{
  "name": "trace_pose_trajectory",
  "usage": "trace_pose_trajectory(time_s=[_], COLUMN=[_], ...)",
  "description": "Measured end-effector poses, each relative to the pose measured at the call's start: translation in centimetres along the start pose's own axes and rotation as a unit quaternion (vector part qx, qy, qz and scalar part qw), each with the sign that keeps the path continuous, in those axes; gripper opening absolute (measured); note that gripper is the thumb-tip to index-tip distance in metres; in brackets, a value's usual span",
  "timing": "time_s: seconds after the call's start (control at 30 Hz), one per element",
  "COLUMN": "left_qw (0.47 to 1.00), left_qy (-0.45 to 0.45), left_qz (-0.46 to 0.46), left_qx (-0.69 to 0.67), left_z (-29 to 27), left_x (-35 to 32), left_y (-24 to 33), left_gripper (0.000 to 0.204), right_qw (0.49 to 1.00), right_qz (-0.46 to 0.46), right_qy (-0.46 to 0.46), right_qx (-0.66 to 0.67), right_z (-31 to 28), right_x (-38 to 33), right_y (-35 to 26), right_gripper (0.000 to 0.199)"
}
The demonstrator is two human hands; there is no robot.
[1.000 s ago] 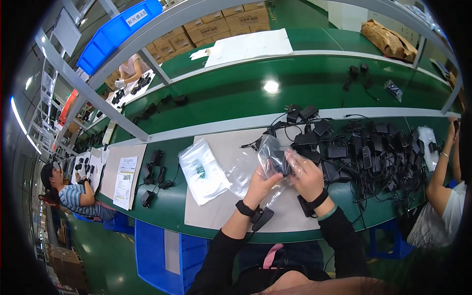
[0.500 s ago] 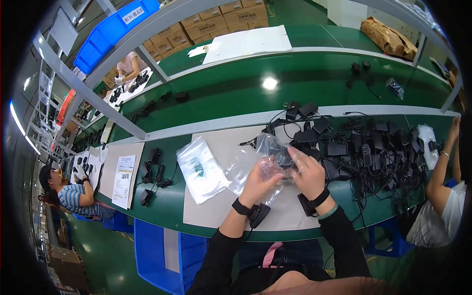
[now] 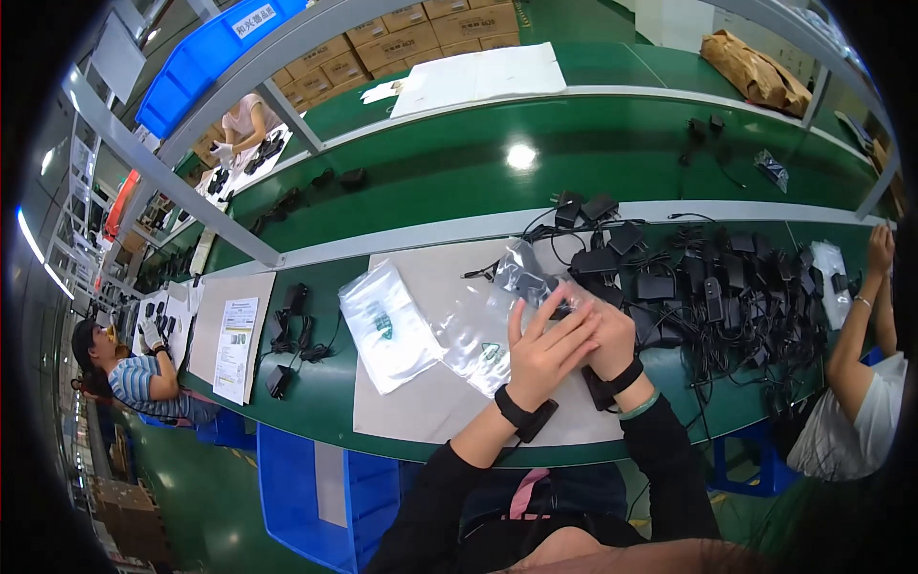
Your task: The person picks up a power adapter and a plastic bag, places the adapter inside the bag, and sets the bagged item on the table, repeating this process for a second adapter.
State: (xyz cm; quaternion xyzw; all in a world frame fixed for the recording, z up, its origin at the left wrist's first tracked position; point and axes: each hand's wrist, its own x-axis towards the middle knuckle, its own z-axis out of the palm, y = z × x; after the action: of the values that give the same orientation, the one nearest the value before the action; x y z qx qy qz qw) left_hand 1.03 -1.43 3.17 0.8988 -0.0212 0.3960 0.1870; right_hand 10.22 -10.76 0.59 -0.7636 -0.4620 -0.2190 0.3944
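A clear plastic bag (image 3: pixel 519 260) with a black power adapter (image 3: pixel 528 285) inside stands out in front of my hands, over the grey mat. My right hand (image 3: pixel 614 337) is closed on the bag's near end; its fingers are partly covered by my left hand. My left hand (image 3: pixel 547 354) lies across the right one with its fingers stretched out and somewhat apart. To the left is a stack of flat clear bags (image 3: pixel 382 325) with green print, and a loose clear bag (image 3: pixel 478 349) lies between the stack and my left hand.
A large heap of black adapters with cables (image 3: pixel 732 297) covers the bench at right. A few adapters (image 3: pixel 298 325) and a printed sheet (image 3: pixel 236 349) lie at left. A grey rail (image 3: pixel 411 230) runs behind. Co-workers sit on both sides; a blue bin (image 3: pixel 296 488) stands below.
My left hand has moved right and opened out across my right hand. The bag with the adapter now points farther away and to the left, and the loose bag shows more.
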Motion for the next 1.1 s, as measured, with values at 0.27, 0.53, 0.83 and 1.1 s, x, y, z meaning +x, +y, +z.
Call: trace_pose_trajectory(time_s=[0.27, 0.53, 0.83, 1.1], left_qw=[0.988, 0.962, 0.997, 0.993], left_qy=[0.018, 0.017, 0.059, 0.068], left_qz=[-0.007, -0.059, -0.018, 0.074], left_qx=[-0.154, -0.266, -0.038, -0.061], left_z=[1.1, 1.1, -0.9, -0.6], left_x=[-0.4, -0.7, 1.0, -0.3], left_y=[0.7, 1.7, -1.2, -1.8], left_gripper=[0.013, 0.015, 0.019, 0.021], right_qw=[0.991, 0.947, 0.916, 0.896], right_qz=[0.074, 0.185, 0.314, 0.317], right_qy=[-0.046, -0.004, -0.03, 0.004], right_qx=[0.103, 0.263, 0.25, 0.311], right_z=[1.2, 1.1, -0.9, 0.0], right_x=[-1.4, -0.7, 0.3, -0.2], right_y=[0.4, 0.4, -0.6, 0.4], right_gripper=[0.043, 0.039, 0.032, 0.027])
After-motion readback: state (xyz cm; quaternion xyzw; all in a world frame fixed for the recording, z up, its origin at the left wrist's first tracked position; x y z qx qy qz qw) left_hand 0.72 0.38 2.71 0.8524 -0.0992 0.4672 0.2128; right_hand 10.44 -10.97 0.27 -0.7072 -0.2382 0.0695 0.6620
